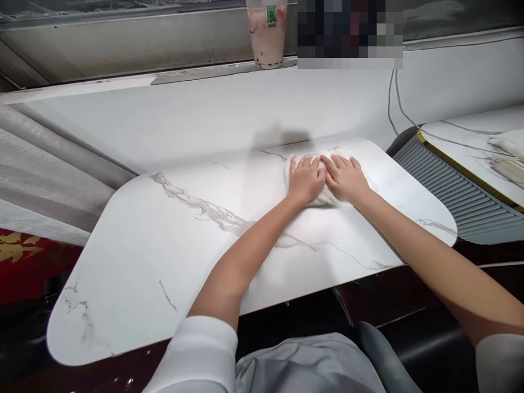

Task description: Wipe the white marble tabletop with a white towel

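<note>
A folded white cloth (pixel 327 200) lies on the white marble-patterned tabletop (pixel 135 234), close to its far edge. On the cloth's left half my left hand (pixel 306 179) rests palm down, its fingers stretched out and a little apart. My right hand (pixel 346 177) presses flat on the right half, fingers also spread. The two hands nearly touch at the middle of the cloth. What is under the palms is hidden.
A cup with a pink drink (pixel 268 35) stands on the ledge behind the table. Thin cables (pixel 397 103) hang down the wall. At right are a grey ribbed panel (pixel 462 185) and another white surface (pixel 462 142). A pale curtain (pixel 45 158) hangs at left.
</note>
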### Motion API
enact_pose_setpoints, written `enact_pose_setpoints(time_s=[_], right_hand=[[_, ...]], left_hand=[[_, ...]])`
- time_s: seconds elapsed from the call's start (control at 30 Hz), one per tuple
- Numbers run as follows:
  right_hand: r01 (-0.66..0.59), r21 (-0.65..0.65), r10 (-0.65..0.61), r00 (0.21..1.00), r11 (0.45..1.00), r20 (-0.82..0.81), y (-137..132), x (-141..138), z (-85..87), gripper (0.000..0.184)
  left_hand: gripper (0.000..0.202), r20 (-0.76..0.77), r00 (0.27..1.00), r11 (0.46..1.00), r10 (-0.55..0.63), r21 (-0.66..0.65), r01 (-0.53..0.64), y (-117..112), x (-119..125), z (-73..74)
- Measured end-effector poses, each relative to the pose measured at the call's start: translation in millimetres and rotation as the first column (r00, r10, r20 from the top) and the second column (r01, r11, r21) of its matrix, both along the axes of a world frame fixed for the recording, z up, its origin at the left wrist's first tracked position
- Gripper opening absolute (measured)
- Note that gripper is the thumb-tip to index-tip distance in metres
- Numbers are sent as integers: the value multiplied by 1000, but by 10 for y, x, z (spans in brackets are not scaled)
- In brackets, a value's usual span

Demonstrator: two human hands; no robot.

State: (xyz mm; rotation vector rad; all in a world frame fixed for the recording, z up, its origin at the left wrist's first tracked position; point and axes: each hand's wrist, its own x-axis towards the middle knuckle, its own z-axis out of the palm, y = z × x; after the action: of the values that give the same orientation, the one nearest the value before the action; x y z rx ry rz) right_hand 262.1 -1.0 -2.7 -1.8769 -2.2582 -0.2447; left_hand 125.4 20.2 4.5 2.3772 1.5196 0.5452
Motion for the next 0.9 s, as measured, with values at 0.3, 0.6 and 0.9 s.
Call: enact_pose_setpoints(time_s=[0.3,0.6,0.9], right_hand=[[6,0,-6,997,1000,-74,730,-118,4,59],[37,-22,-37,999,999,12,899,-169,3,59],[-40,-7,40,999,999,9,256,-289,-66,59]], left_hand=[[51,8,998,997,56,49,-56,687,-63,-24],[48,-17,997,996,72,60,-71,857,-83,-22],[49,-31,994,994,109,15,-109,118,-237,-9]])
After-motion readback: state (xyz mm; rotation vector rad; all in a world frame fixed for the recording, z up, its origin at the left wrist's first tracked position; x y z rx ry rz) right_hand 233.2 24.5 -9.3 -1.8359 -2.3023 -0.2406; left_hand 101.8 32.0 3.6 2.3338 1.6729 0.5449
